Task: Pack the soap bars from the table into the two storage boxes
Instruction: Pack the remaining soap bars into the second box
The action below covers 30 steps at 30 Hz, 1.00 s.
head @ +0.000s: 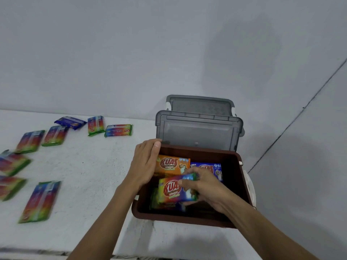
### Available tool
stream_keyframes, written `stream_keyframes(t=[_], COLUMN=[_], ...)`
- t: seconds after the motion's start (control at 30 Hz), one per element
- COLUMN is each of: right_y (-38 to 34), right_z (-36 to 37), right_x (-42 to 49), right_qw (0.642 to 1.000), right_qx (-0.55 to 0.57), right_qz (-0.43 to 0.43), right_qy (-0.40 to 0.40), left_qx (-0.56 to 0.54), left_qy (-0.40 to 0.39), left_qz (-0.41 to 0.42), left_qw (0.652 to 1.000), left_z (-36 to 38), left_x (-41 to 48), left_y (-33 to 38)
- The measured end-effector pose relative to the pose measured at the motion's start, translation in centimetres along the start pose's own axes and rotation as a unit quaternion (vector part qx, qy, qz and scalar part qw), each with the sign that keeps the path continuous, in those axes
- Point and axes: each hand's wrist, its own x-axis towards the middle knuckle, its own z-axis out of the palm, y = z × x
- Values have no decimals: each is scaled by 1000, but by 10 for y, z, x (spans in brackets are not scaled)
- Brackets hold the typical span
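The right hand (212,190) is pinching the soap bar (172,190), probably stiff, light and slick-wrapped, by its edges inside the brown box (206,152), while the left hand (144,162), fingers straight, is steadying the rim

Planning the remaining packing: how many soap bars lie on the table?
8 wrapped soap bars: three at the back, two mid-left, two blurred at the left edge, one nearest. Others may be off-frame.

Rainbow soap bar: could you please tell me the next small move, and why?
Probably set it down and release: the right hand holds the rainbow soap bar inside the brown box, beside the orange bar, while the left hand rests on its rim.
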Motion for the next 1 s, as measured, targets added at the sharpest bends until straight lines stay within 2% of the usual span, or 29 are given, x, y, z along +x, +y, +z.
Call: stream_keyframes(t=[0.2,0.27,0.37,0.47,0.67,0.87,1.0], right_y=[18,23,36,45,45,28,-6], right_z=[17,15,13,16,19,14,18], right_x=[19,24,33,38,40,25,7], right_qw=[984,953,881,868,871,847,818], right_qx=[-173,-293,-447,-464,-465,-514,-530], right_qz=[-34,-58,-84,-89,-80,-68,-137], right_qy=[17,56,127,152,140,118,173], left_qx=[-1,6,14,12,2,-67,-120], left_qy=[-1,-8,-14,-13,-21,-51,-42], left_qz=[1,14,24,23,9,-9,-34], left_qw=[1000,1000,1000,1000,1000,996,991], left_z=[1,1,1,1,2,-9,-29], left_x=[-1,0,0,0,0,-1,-6], left_y=[-2,-5,-8,-9,-11,-10,-21])
